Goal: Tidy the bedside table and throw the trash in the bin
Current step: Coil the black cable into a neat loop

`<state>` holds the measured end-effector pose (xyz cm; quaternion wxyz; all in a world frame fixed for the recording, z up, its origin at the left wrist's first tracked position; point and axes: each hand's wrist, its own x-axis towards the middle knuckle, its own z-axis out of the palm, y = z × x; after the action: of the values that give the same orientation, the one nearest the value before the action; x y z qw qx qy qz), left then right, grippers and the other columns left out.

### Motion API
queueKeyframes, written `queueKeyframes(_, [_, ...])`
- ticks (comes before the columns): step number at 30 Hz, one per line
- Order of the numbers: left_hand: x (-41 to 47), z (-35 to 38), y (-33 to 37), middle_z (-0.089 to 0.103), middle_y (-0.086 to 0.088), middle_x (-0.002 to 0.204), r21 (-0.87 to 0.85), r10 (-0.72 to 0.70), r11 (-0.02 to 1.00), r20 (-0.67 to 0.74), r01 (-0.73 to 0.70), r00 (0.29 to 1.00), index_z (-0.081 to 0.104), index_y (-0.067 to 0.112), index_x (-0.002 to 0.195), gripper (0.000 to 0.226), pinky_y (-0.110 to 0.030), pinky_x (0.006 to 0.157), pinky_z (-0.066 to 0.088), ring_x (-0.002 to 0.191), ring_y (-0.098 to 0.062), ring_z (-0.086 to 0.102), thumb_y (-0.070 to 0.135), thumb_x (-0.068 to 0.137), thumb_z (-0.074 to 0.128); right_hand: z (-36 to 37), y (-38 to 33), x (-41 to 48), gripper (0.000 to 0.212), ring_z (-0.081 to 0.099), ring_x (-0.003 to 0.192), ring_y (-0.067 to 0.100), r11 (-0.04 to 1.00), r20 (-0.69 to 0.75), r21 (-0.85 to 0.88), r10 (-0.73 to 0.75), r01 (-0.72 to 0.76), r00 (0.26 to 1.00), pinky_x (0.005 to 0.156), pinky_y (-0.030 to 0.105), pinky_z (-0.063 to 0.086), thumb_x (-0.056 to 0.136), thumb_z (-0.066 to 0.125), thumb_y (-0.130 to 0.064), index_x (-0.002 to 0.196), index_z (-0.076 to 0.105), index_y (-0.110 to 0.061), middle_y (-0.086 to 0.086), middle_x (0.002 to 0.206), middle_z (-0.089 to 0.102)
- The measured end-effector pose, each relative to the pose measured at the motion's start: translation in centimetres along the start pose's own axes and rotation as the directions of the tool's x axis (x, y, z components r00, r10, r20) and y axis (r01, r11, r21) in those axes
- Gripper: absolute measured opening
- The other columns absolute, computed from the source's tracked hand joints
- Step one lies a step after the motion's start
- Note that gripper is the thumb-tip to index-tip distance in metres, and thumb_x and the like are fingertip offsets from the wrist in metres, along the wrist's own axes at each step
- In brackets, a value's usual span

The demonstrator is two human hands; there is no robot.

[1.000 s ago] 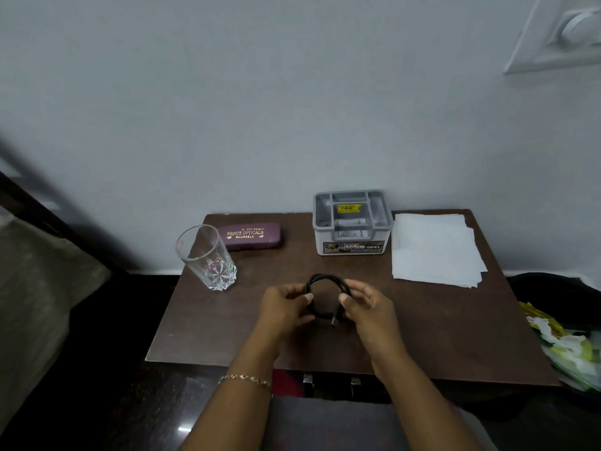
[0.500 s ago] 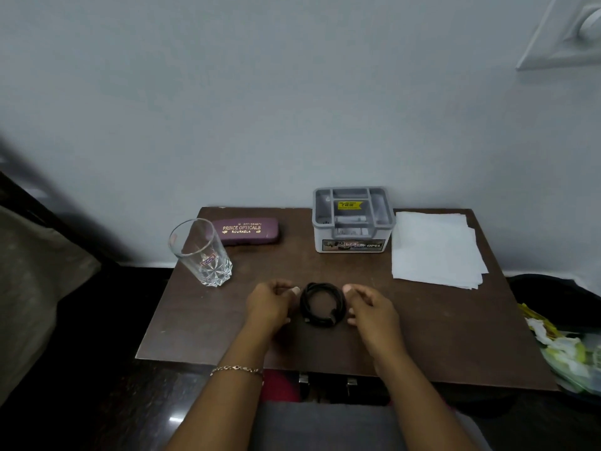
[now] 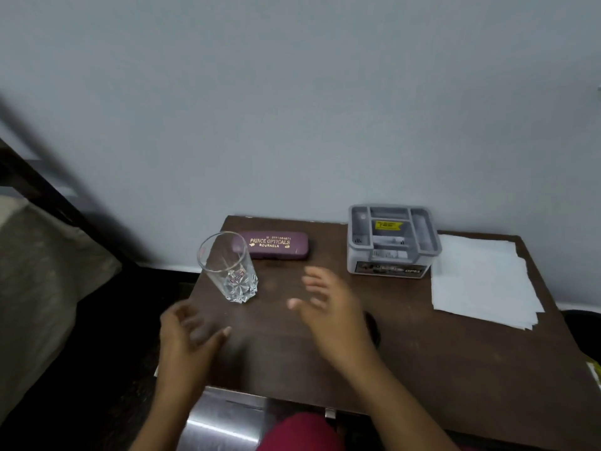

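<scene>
both hands over the brown worktop (image 3: 455, 369), both motion-blurred. left hand (image 3: 185, 340) sits at the near-left edge of the worktop, fingers loosely spread, thumb out to the right, grip empty. right hand (image 3: 331, 317) is mid-worktop, palm down, fingers fanned apart and pointing toward the back-left, grip empty too. neither hand touches anything that i can make out.

coiled black cable (image 3: 374, 327): only a dark sliver shows, just right of the right hand and mostly hidden behind it. looks to be lying on the worktop, can't tell more than that.

clear glass tumbler (image 3: 227, 268) stands upright near the back-left, cut-pattern base, small label on its side, looks empty. it's between the two hands but further back, apart from both. just behind it, partly overlapped by the rim in this view, a maroon spectacle case (image 3: 276, 245) lies flat, gold lettering "prince opticals rourkela", shut.

grey plastic organiser box (image 3: 390, 242) at the back centre-right against the wall (image 3: 292, 92), several open compartments, yellow sticker inside, printed label on the front. contents too small to tell.

stack of white paper sheets (image 3: 481, 281) lies flat just beside the box on its right, sheets slightly fanned at the near corner.

bed (image 3: 42, 271) with a dark frame at far left. bit of yellow-green stuff (image 3: 596, 369) at the right frame edge, can't identify it.
</scene>
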<state>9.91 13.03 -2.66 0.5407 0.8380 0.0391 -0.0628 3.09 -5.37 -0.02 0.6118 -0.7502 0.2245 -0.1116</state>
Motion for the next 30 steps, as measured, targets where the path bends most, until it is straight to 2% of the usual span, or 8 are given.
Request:
queueKeyframes(3, [3.0,-0.1,-0.2,0.035,-0.014,0.144,0.043,0.139,0.989,0.089,-0.144,0.986,0.023,0.010,0.142,0.097,-0.041,0.101,0.042,0.126,-0.019,0.041,-0.007,0.065,0.079,5.1,-0.4,2.8,0.094,0.037,0.134,0.015,0.999,0.157,-0.041,0.021,-0.014,0.987,0.111,0.037,0.035,0.070,0.080,-0.019,0.146,0.026,-0.019,0.002,0.148,0.035])
queueKeyframes(5, [4.2,0.5,-0.2,0.038,-0.009,0.144,-0.019,0.212,0.977,0.155,-0.212,0.965,0.022,0.018,0.142,0.098,-0.038,0.103,0.043,0.129,-0.017,0.044,-0.001,0.066,0.080,7.6,-0.4,4.3,0.102,0.035,0.136,0.018,0.999,0.180,-0.026,0.023,-0.018,0.983,0.110,0.034,0.034,0.066,0.082,-0.016,0.148,0.022,-0.020,0.003,0.150,0.033])
queueKeyframes(11, [5.0,2.3,0.1,0.062,0.006,0.109,-0.077,0.245,0.968,0.127,-0.237,0.961,0.043,0.025,0.126,0.061,-0.018,0.082,0.053,0.103,-0.005,0.061,-0.006,0.079,0.067,8.7,-0.4,5.6,0.073,0.055,0.103,0.007,0.994,0.094,0.002,-0.111,0.111,0.989,0.077,-0.005,0.035,0.065,0.080,-0.006,0.131,0.050,-0.019,0.004,0.125,0.060])
queueKeyframes(15, [2.9,2.3,2.7,0.069,0.016,0.090,-0.024,0.313,0.950,0.115,-0.313,0.943,0.049,0.043,0.108,0.061,-0.003,0.071,0.048,0.087,0.010,0.064,-0.005,0.077,0.069,5.9,-1.1,3.7,0.072,0.061,0.092,0.003,0.985,0.067,-0.028,-0.169,0.171,0.983,0.078,0.004,0.045,0.066,0.081,-0.015,0.129,0.050,-0.033,-0.003,0.115,0.065])
queueKeyframes(18, [-0.3,3.3,5.4,0.069,0.026,0.095,-0.068,0.361,0.933,0.192,-0.355,0.913,0.053,0.043,0.106,0.059,-0.008,0.070,0.051,0.088,0.006,0.066,0.001,0.072,0.075,1.8,-1.6,1.3,0.063,0.066,0.089,0.001,0.984,0.005,-0.041,-0.176,0.176,0.984,0.077,0.022,0.056,0.066,0.082,-0.024,0.118,0.051,-0.041,-0.010,0.103,0.068])
queueKeyframes(21, [-3.6,6.1,7.5,0.071,0.019,0.093,-0.106,0.365,0.931,0.278,-0.349,0.888,0.056,0.032,0.110,0.054,-0.013,0.072,0.053,0.086,0.004,0.067,0.002,0.070,0.078,-3.4,-1.8,-1.4,0.058,0.065,0.088,-0.008,0.985,-0.074,-0.067,-0.161,0.156,0.984,0.073,0.013,0.053,0.065,0.083,-0.024,0.109,0.055,-0.047,-0.021,0.094,0.068])
queueKeyframes(25, [-6.8,11.3,8.4,0.072,0.010,0.104,-0.050,0.381,0.915,0.428,-0.400,0.819,0.052,0.039,0.109,0.054,-0.030,0.077,0.058,0.090,-0.003,0.069,0.013,0.069,0.078,-9.8,0.2,-4.3,0.064,0.061,0.082,-0.019,0.995,-0.196,-0.060,-0.091,0.080,0.976,0.063,0.000,0.044,0.064,0.085,-0.015,0.113,0.055,-0.044,-0.038,0.082,0.065])
queueKeyframes(30, [-9.0,16.0,8.1,0.070,0.001,0.107,0.140,0.329,0.848,0.618,-0.511,0.715,0.041,0.030,0.117,0.054,-0.039,0.080,0.056,0.095,-0.017,0.067,0.027,0.074,0.073,-13.6,3.7,-6.4,0.061,0.059,0.083,-0.021,0.998,-0.314,-0.055,-0.009,-0.009,0.949,0.062,-0.003,0.042,0.063,0.085,-0.013,0.117,0.060,-0.025,-0.023,0.094,0.065])
